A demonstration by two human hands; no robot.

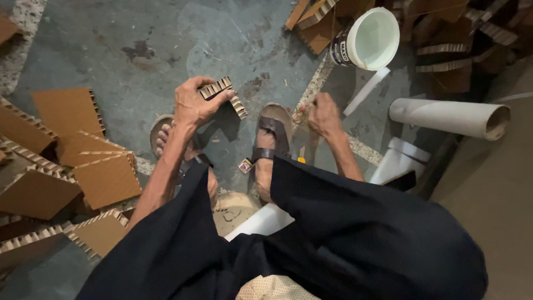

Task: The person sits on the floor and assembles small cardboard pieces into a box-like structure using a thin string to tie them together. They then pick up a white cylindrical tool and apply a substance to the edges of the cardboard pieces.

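Observation:
My left hand grips a small brown honeycomb cardboard piece above the grey floor, its ribbed edge facing up. My right hand is closed around a small thin tool just right of my right foot; the tool is mostly hidden by the fingers. Both feet wear brown sandals. Dark trousers fill the lower part of the view.
Cut honeycomb cardboard pieces lie piled at the left and more at the top. A white bucket stands at upper right, with a white strip beside it. A cardboard tube lies at right.

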